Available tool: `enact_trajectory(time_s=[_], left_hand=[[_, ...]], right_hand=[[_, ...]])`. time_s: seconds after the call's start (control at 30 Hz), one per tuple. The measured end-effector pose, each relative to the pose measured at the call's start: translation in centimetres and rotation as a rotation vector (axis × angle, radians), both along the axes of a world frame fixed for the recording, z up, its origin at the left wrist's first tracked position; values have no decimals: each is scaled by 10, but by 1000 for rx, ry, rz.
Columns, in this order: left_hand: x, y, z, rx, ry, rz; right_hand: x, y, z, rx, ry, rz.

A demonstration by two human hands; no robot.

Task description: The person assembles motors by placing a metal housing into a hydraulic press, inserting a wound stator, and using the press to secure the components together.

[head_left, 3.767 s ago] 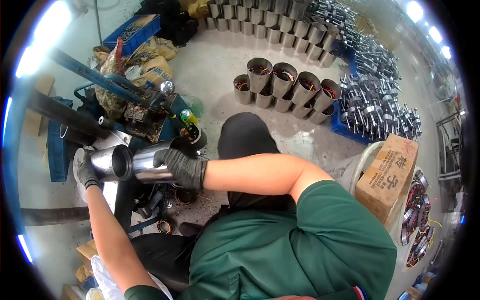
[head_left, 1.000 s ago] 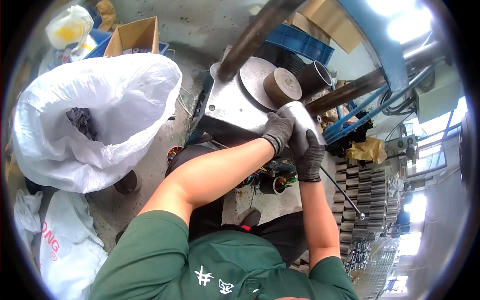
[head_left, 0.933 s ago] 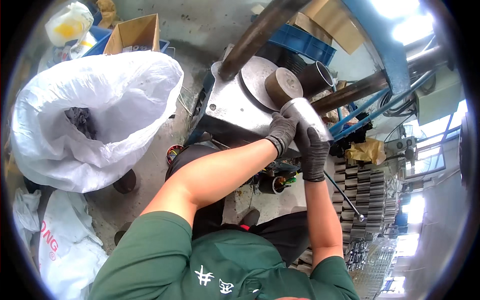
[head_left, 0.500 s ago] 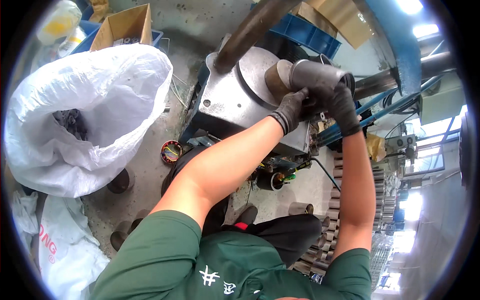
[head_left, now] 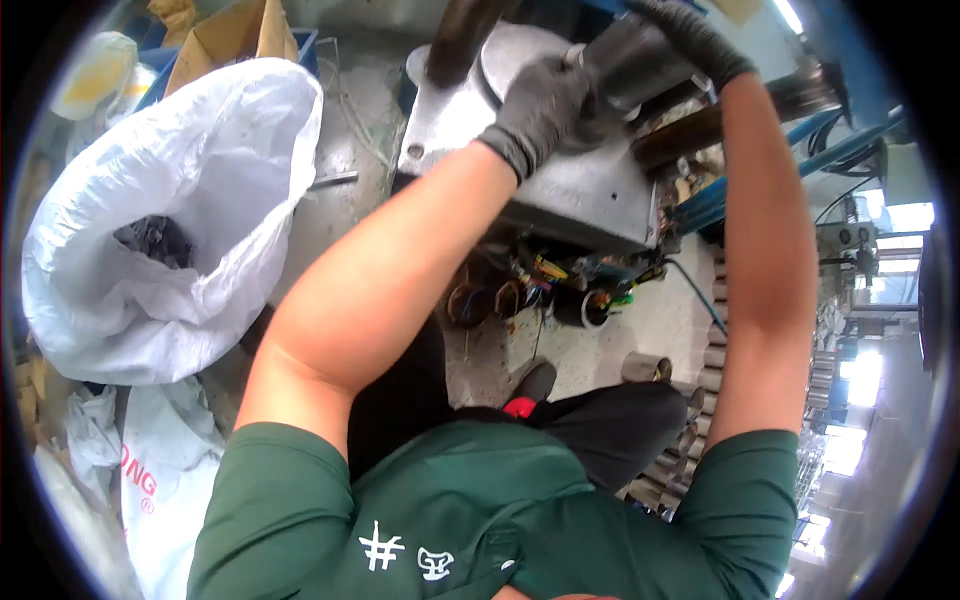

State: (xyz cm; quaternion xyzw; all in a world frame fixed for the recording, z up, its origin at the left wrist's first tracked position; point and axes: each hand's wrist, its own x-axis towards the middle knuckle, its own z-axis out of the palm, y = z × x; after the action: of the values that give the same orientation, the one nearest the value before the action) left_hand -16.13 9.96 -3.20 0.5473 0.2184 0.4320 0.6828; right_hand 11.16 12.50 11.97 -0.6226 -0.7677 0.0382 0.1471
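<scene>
Both hands have climbed toward the top of the view since half a second ago, carrying the tube with them, and the machine block now fills more of the upper middle.

Nearest, the person's green shirt (head_left: 480,510) spans the bottom edge, with dark trousers and a shoe (head_left: 527,383) above it on the concrete floor (head_left: 590,350). To the left sits a big white sack (head_left: 200,200), open at the top, with dark scrap inside. A row of short metal sleeves (head_left: 690,420) runs along the floor on the right.

Further out, wires and small coils (head_left: 540,290) hang under the grey machine block (head_left: 560,190). The left hand (head_left: 540,105), in a dark grey glove, lies on the near end of the tube (head_left: 625,65), its fingers curled against it over the block's round plate. The right hand (head_left: 685,35), also gloved, reaches over the tube's far side at the top edge; its fingers wrap the tube (only part of the glove shows, the rest is cut off by the rim). The tube lies tilted, just above the block.

Beyond, a dark bar (head_left: 460,35) rises from the block, a cardboard box (head_left: 235,30) stands upper left, and blue frame rails (head_left: 760,170) run off right.
</scene>
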Motion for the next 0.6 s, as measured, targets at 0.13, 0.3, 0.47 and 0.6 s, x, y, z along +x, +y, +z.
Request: enact_trajectory(time_s=[0.13, 0.3, 0.47, 0.6], left_hand=[[-44, 17, 17, -160, -91, -110], [-87, 9, 38, -291, -237, -121], [-127, -3, 48, -131, -251, -148], [-134, -4, 55, -57, -192, -156]], right_hand=[[-36, -17, 18, 384, -513, -356], [-96, -102, -43, 777, -458, -176], [-258, -199, -204, -83, 397, 241], [-277, -228, -365, -630, 208, 181]])
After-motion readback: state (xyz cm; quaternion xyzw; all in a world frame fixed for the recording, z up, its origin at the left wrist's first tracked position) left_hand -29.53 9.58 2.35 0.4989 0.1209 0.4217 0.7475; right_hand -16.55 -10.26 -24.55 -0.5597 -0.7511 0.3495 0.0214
